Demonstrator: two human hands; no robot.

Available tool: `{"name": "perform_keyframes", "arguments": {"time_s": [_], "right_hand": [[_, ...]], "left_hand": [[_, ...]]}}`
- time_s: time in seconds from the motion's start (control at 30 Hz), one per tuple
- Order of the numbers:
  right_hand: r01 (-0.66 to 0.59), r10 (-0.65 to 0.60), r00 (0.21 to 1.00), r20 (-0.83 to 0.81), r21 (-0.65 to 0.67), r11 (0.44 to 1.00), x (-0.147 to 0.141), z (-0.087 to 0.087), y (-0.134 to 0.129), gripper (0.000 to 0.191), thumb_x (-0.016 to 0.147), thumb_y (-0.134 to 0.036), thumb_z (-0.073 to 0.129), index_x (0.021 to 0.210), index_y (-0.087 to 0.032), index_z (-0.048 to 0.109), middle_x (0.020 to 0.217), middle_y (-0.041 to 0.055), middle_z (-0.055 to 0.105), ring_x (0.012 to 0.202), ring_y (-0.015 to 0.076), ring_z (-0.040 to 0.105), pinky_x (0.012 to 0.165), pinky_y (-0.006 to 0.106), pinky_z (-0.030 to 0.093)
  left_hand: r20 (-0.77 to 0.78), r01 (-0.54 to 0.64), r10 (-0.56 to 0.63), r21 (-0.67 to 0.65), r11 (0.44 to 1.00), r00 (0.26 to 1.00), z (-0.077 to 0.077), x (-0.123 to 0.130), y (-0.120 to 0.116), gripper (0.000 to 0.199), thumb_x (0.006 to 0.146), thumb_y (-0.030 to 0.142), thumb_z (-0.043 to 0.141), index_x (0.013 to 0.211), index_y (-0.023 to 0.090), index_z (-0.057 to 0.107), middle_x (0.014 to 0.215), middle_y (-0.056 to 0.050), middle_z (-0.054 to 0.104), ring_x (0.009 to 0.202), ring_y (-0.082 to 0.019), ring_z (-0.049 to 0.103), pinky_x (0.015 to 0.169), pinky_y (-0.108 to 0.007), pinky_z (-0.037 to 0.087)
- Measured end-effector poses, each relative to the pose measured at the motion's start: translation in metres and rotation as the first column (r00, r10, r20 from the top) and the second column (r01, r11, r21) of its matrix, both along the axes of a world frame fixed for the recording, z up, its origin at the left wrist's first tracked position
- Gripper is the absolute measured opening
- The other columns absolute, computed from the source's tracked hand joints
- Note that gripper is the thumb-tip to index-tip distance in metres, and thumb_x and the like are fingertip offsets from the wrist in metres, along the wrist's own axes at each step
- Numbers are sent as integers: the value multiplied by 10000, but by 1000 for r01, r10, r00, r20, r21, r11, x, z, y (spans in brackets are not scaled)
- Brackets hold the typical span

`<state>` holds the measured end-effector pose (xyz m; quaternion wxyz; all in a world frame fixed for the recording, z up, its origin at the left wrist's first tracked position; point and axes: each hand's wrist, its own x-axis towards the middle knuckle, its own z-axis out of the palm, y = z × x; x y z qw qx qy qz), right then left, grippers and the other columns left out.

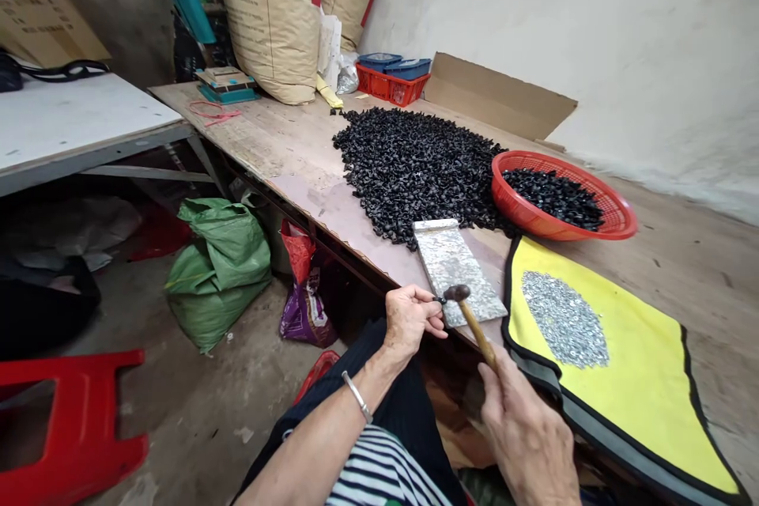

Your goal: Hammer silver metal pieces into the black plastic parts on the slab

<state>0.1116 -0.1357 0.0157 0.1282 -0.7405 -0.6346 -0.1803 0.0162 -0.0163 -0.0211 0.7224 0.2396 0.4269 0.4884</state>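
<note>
Between the thumb and fingers of my left hand [412,318] is a small black part [439,300], pinched at the near left edge of a worn, silvery block [459,265]. My right hand [527,419] is closed round the wooden handle of a hammer [477,330]. The hammer's head is over the block, just right of the black part; whether they touch I cannot tell. Beyond the block spreads a large heap of similar black parts [409,162]. To the right, a pile of tiny shiny metal pieces [566,320] lies on a yellow cloth [646,387] with black edging.
A red plastic basket [620,209] with black parts stands beside the heap. Behind are a red crate [391,85] with blue boxes, a cardboard sheet [504,95] and tall sacks [266,16]. A green sack [219,269] and a red stool [71,427] are on the floor at left.
</note>
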Motion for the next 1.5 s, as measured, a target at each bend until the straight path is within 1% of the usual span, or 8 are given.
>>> {"name": "perform_keyframes", "arguments": {"time_s": [0.13,0.3,0.47,0.8,0.93,1.07,1.2,1.5], "right_hand": [[73,-66,996,-55,146,987,-1,1,-1,392,882,-252,425,1227,-101,532,967,124,692,642,184,666,549,255,482],[-22,19,998,65,37,999,-4,-3,0,313,868,-254,453,1078,-113,636,788,72,714,397,145,576,378,258,402],[-39,22,998,63,281,959,0,-5,2,329,830,-195,541,1140,-98,589,930,87,707,552,132,640,522,214,459],[32,-36,999,20,198,980,-8,-7,2,337,845,-218,497,1150,-118,600,875,96,711,485,136,611,466,240,422],[85,-90,980,-179,-33,996,-3,-11,5,369,857,-330,426,1112,-155,627,677,74,688,390,148,546,379,256,359],[159,-241,611,-754,-181,971,12,-2,19,453,778,-457,490,1109,-159,575,576,21,613,427,142,517,411,247,396],[121,-288,270,-919,-264,957,23,5,42,444,727,-463,529,1042,-150,536,448,-55,475,377,122,426,388,236,355],[215,-267,927,-263,-210,954,41,-8,65,319,824,-321,401,967,-162,637,770,103,637,618,202,552,565,312,370]], "left_hand": [[9,3,-3,-1,1000,1000,-1,0,0,175,495,173,674,588,105,542,436,-9,572,334,-129,526,306,-259,479],[-4,-4,4,-9,1000,1000,-1,0,0,205,487,198,693,588,103,542,438,-12,572,339,-133,532,315,-263,482],[19,-6,6,-14,1000,1000,-2,1,0,196,485,171,662,629,97,551,432,-5,573,325,-131,522,304,-260,478],[34,-6,6,-12,1000,999,-3,1,1,177,494,169,661,623,88,572,440,-8,577,330,-127,524,309,-259,486],[29,-13,13,-17,1000,999,-3,2,1,170,497,166,660,617,90,567,435,-10,577,331,-126,524,312,-258,488],[47,-22,23,-21,1000,999,1,-2,-1,185,496,161,674,619,92,555,442,-14,584,329,-123,519,303,-256,484],[110,-5,1,37,999,994,18,-18,-5,187,522,155,687,642,92,558,470,-20,604,334,-115,518,308,-255,489],[152,66,-98,203,977,984,53,-55,-18,122,587,110,682,657,100,583,516,-21,634,324,-121,532,294,-237,480]]}}
